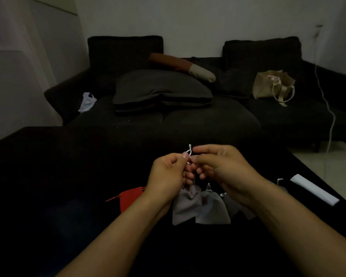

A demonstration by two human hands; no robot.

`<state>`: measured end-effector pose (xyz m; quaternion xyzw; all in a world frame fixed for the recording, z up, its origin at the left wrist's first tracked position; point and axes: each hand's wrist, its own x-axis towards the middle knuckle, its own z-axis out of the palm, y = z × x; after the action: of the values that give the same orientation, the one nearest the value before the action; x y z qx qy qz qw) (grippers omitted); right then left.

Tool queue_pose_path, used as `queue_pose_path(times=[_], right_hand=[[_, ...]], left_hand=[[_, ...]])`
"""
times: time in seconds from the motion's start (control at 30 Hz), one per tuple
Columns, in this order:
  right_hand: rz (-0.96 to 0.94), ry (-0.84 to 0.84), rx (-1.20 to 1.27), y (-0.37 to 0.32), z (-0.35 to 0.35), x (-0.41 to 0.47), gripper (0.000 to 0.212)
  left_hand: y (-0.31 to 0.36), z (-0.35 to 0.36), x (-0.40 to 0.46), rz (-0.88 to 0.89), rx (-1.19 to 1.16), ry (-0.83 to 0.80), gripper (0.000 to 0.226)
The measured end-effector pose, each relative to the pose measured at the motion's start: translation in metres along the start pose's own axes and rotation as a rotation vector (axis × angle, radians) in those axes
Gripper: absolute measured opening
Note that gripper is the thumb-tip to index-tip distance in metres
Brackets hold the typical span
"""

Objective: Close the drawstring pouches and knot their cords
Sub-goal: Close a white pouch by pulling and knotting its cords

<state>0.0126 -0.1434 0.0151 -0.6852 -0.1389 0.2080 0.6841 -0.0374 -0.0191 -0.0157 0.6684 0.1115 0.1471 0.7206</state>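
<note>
1. White plastic bag: crumpled, seen at the left end of the dark sofa in the background.
2. Dark cushion: laid on the sofa seat, with a brown and cream bolster lying behind it.
3. Red drawstring pouch: laid flat on the black surface, partly hidden by the left wrist; its red cord is seen trailing to the left.
4. Left hand: raised above the surface, fingers curled; the white cord is pinched between thumb and forefinger.
5. Held grey pouch: hung below the two hands by its cord, its neck gathered just under the fingers; whether its lower edge touches the surface cannot be told.
6. Right hand: fingers curled, the same white cord pinched at its fingertips, touching the left hand.
7. Second grey pouch: laid on the surface just beside the held one, neck drawn in, short cord upright.
8. Further grey pouches: partly covered by the right forearm; their number cannot be told.
9. Beige tote bag: stood on the right part of the sofa.
10. White flat object: laid at the right edge of the surface.
11. White cable: hung down the right wall.
</note>
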Motion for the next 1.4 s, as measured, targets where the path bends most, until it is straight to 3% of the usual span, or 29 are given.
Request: queue_pose_path(times=[0.13, 0.27, 0.37, 0.47, 0.53, 0.6, 0.7, 0.87, 1.13, 1.4], right_hand=[[0.227, -0.191, 0.192, 0.001, -0.003, -0.002, 0.015], [0.251, -0.235, 0.170, 0.001, -0.007, -0.004, 0.011], [0.172, -0.206, -0.019, 0.002, -0.006, -0.005, 0.009], [-0.035, -0.107, -0.311, 0.005, -0.004, -0.004, 0.016], [-0.161, -0.059, -0.373, 0.006, -0.001, -0.002, 0.021], [-0.134, -0.044, -0.306, 0.006, 0.001, -0.001, 0.023], [0.073, -0.130, -0.108, 0.005, 0.003, -0.001, 0.016], [0.237, -0.235, 0.278, 0.004, 0.003, 0.002, 0.021], [0.363, -0.159, 0.640, 0.007, 0.019, -0.003, 0.020], [0.370, -0.096, 0.613, 0.008, 0.023, 0.002, 0.024]], left_hand=[[-0.002, -0.001, 0.002, -0.049, -0.097, -0.029, 0.029], [0.005, -0.003, 0.000, -0.105, -0.214, -0.090, 0.023], [0.006, -0.005, 0.001, -0.102, -0.220, -0.107, 0.022], [0.004, -0.006, 0.002, -0.091, -0.207, -0.095, 0.023], [0.005, -0.006, 0.003, -0.060, -0.194, -0.084, 0.024], [0.005, -0.006, 0.004, 0.023, -0.096, -0.066, 0.025], [0.008, -0.008, 0.002, 0.182, 0.049, -0.028, 0.023], [0.009, -0.009, 0.001, 0.316, 0.121, -0.014, 0.022], [0.008, -0.007, 0.001, 0.271, 0.008, -0.006, 0.020], [0.009, -0.010, 0.000, 0.273, 0.056, 0.035, 0.015]])
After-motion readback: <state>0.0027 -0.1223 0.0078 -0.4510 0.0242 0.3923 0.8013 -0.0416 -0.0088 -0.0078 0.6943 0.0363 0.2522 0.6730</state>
